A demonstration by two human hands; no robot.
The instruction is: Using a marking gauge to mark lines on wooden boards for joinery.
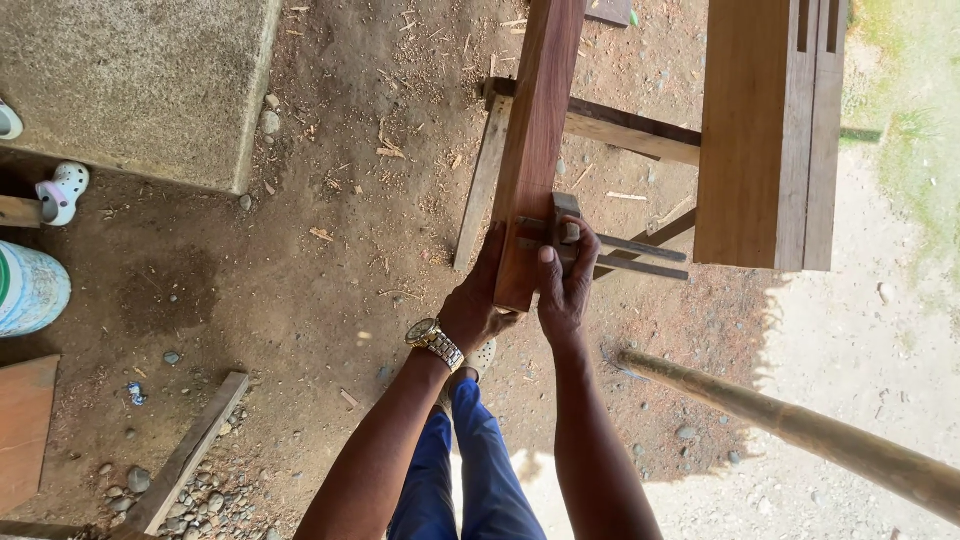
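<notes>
While left hand point(478, 300) clamps near end of reddish plank point(535, 150) lying on sawhorse point(620, 128), right hand point(565, 285) grips marking gauge point(565, 230) at plank's right edge (fence hidden). Judgement: press fence flush, draw steadily.

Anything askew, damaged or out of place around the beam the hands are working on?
Nothing looks damaged. The left hand steadies the reddish wooden beam, the right hand presses a wooden marking gauge against it. Wood chips and a scrap plank litter the dirt.
</notes>
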